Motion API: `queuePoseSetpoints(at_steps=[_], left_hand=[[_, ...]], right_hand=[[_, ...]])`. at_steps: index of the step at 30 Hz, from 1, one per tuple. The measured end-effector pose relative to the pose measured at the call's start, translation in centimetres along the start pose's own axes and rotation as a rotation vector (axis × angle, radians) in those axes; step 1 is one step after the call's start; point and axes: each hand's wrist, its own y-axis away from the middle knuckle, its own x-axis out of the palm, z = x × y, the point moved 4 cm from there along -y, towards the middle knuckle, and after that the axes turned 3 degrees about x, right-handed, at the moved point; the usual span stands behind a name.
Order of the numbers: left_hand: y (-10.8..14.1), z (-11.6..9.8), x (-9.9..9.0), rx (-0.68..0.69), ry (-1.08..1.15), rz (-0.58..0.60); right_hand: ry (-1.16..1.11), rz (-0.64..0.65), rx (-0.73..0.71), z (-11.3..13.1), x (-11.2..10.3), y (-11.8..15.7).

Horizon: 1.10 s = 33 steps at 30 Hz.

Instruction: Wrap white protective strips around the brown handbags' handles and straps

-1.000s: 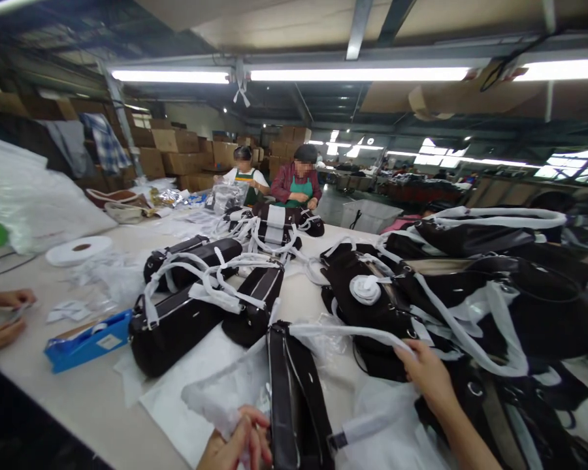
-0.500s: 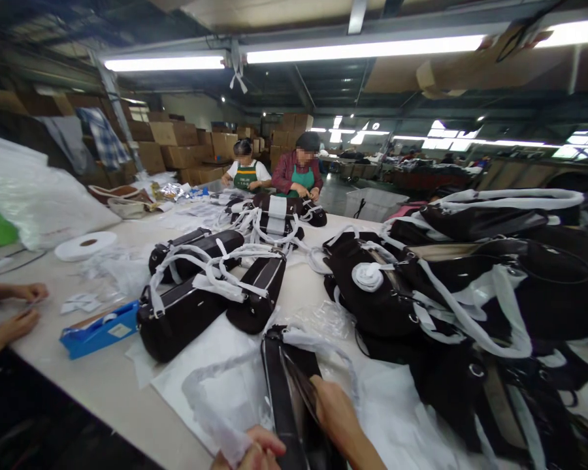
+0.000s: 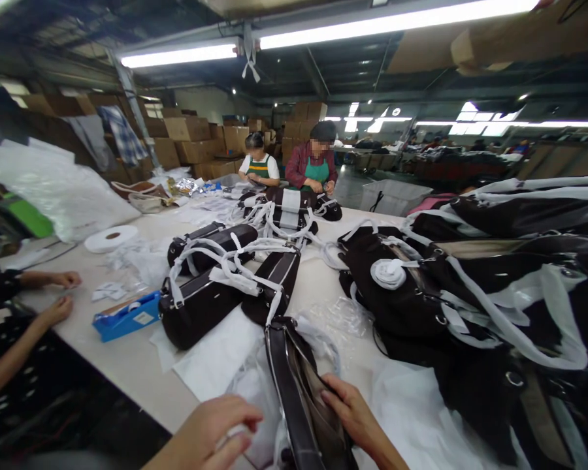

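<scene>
A dark brown handbag (image 3: 291, 385) with an open top showing a tan lining stands in front of me at the table's near edge. My right hand (image 3: 350, 408) grips the right edge of its opening, thumb against the lining. My left hand (image 3: 220, 427) hovers left of the bag, fingers bent and apart, with nothing visible in them. Handles wrapped in white material (image 3: 321, 339) rise behind the bag, and clear plastic (image 3: 259, 391) lies along its left side.
More dark handbags (image 3: 203, 313) lie ahead, and a large pile (image 3: 411, 307) fills the right. A blue tape dispenser (image 3: 127, 316) and white roll (image 3: 112, 239) are at left. A co-worker's hands (image 3: 59, 307) rest at the left edge; two people (image 3: 316, 170) work across the table.
My left hand has let go of the white-wrapped handle and moved left of the bag. My right hand still holds the opening, which is spread wider. The view has shifted.
</scene>
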Motion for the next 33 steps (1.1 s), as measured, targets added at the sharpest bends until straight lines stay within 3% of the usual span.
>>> queuePoseSetpoints(at_steps=[2, 4, 7, 9, 11, 15, 22, 28, 30, 33], left_hand=[[-3.2, -1.8, 2.7, 0.262, -0.149, 0.139], [-6.1, -1.7, 6.7, 0.468, -0.298, 0.345], [-9.1, 0.5, 11.2, 0.595, -0.491, 0.494], [-9.9, 1.5, 12.3, 0.664, -0.524, 0.548], [-10.3, 1.8, 11.7, 0.721, -0.508, 0.544], [-11.1, 1.6, 8.6, 0.757, -0.493, 0.468], [-12.5, -0.1, 6.2, 0.733, -0.576, 0.573], [-12.1, -1.3, 3.7, 0.678, -0.773, 0.452], [-12.3, -0.7, 2.2, 0.661, -0.793, 0.443], [-13.7, -0.1, -0.8, 0.601, -0.740, 0.335]], right_hand=[[-0.016, -0.007, 0.006, -0.4, 0.4, -0.1], [-0.031, -0.022, 0.007, -0.7, 0.6, 0.0], [-0.051, -0.022, 0.011, -0.6, 0.5, 0.4], [-0.050, -0.036, 0.004, -0.4, 0.2, 0.6], [-0.038, -0.055, -0.004, -0.2, -0.1, 0.8], [0.005, -0.062, -0.001, -0.5, -0.2, 0.8], [0.057, -0.043, 0.022, -1.0, 0.1, 0.7], [0.024, -0.051, 0.050, -1.9, -0.2, 1.7], [0.020, -0.067, 0.059, -2.2, -0.3, 1.8], [0.050, -0.039, 0.054, -2.4, -0.1, 1.6]])
